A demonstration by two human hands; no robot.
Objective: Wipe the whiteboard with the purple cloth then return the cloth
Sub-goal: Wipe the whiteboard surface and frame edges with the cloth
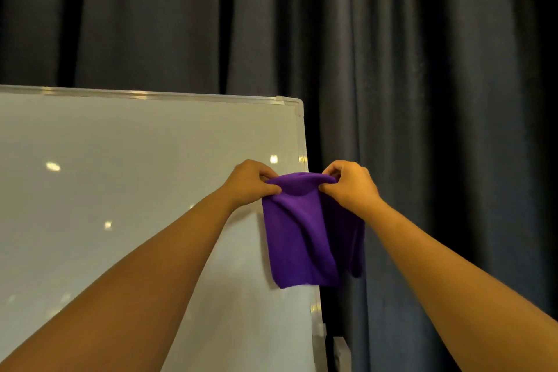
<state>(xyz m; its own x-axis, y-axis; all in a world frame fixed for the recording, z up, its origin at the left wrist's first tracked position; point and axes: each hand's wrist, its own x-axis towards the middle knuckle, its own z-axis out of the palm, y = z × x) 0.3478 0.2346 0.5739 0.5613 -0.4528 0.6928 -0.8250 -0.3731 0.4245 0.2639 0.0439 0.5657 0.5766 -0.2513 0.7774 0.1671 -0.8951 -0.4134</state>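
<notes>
Both hands are raised in front of the board's right edge, each pinching the top of the cloth (305,229). On the left hand (252,183), the thumb and curled fingers close on the cloth's upper left corner, with the thumb tip pressed into the fabric. On the right hand (350,186), the thumb and fingers are likewise closed on the upper right corner. The 2 hands sit near each other, so the fabric between them bunches into a soft hump along its top edge.

Below the hands the cloth hangs free in loose folds, doubled over, with 1 layer in front and a darker layer behind showing at the right. Its left part overlaps the whiteboard (126,190), and its right part hangs past the board's edge, in front of the curtain (422,84). Whether the fabric touches the board surface cannot be told.

Both forearms are bare and reach up from the bottom corners of the view. The left forearm crosses in front of the board.

The whiteboard has a pale metal frame (297,118) with a rounded upper right corner, and its surface carries several small bright reflections. Dark grey pleated curtain fills the background above and to the right.
</notes>
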